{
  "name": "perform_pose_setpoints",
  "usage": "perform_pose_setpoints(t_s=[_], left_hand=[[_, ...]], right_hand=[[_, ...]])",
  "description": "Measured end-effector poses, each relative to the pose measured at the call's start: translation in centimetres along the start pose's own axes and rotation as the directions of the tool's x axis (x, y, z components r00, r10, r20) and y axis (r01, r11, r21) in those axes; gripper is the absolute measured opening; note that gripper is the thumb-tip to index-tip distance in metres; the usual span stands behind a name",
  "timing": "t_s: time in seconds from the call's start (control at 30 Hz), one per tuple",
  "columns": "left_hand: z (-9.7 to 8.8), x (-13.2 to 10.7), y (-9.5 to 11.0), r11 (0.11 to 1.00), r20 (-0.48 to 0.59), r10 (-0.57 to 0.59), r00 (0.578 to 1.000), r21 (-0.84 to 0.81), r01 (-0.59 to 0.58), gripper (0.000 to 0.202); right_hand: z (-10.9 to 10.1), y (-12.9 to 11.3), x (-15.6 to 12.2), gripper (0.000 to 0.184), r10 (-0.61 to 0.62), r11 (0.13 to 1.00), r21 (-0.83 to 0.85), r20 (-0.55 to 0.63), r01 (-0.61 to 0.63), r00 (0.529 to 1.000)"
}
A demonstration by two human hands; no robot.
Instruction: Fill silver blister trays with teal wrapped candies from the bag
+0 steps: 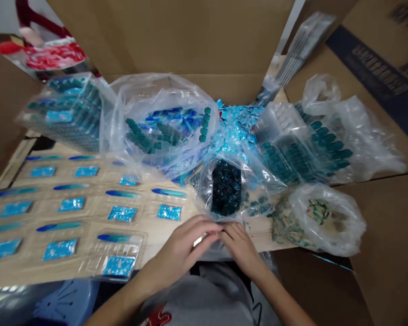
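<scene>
My left hand point(187, 242) and my right hand point(240, 246) meet at the near edge of the table, fingertips together. The left thumb and index finger form a pinch. The right fingers are bent in against them. Whatever lies between the fingertips is too small or hidden to make out. Just beyond my hands, an open clear plastic bag point(204, 181) holds glossy dark teal pieces point(226, 188). On the left lie rows of clear trays point(141, 244), each with a blue-to-teal file-shaped stick point(168, 192) and a blue packet point(169, 211).
A large clear bag point(114, 127) holds blue sticks and teal strips. Blue packets point(240, 117) lie heaped behind. Stacked filled trays point(85, 108) stand at back left. Bagged teal strips point(282, 160) and an open bag of small green-and-tan pieces point(355, 226) are right. Cardboard boxes point(177, 36) surround the table.
</scene>
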State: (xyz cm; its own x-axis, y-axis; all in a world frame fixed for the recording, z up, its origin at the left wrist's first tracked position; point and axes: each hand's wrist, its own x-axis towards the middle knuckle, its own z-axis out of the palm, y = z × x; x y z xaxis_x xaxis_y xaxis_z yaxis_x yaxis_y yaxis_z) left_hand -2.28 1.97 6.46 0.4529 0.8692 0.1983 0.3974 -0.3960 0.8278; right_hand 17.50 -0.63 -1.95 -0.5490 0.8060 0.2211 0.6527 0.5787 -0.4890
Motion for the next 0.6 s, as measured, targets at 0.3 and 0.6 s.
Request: perform_pose_setpoints(t_s=[0.3,0.6], left_hand=[[5.4,11.5,-2.9,0.856,0.246,-0.054,0.968,0.511,-0.083,0.019],[4.4,9.4,-4.2,0.878,0.097,-0.116,0.989,0.475,0.057,0.014]], right_hand=[[-1.2,-0.3,-3.2,0.02,0.331,0.942,0.156,-0.574,-0.296,0.749],[-2.7,-0.1,-4.2,0.016,0.393,0.912,0.203,-0.679,-0.356,0.62]])
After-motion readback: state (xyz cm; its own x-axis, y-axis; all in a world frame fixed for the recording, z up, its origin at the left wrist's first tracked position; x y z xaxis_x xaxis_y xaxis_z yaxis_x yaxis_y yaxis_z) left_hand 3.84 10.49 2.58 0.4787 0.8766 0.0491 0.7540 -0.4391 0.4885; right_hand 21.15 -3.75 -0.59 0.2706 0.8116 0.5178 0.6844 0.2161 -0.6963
